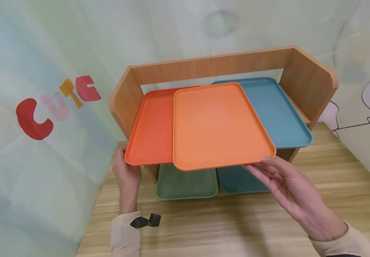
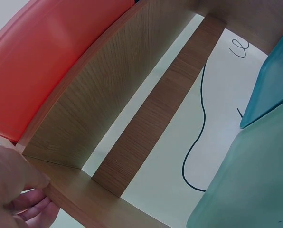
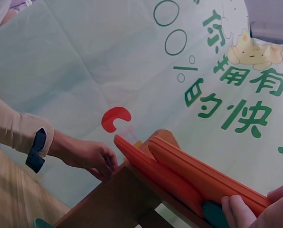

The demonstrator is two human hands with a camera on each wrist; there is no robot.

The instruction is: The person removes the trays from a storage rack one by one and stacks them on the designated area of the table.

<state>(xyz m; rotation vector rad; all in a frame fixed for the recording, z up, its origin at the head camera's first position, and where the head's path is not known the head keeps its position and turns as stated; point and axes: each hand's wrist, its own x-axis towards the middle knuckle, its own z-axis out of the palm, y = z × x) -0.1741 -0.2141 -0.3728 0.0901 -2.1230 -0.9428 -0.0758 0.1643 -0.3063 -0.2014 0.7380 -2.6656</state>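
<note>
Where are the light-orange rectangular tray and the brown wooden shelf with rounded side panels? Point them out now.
Light-orange rectangular tray (image 1: 218, 125): head view, middle of its flat upper surface.
Brown wooden shelf (image 1: 213, 67): head view, its back rail.

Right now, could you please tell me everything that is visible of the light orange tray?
The light orange tray is a shallow rectangle with rounded corners and a low rim, seemingly smooth plastic, its face bare. The right hand pinches its near right corner, thumb on top, fingers beneath. In the head view it covers parts of the red-orange tray and upper blue tray; whether it touches them is unclear.
</note>
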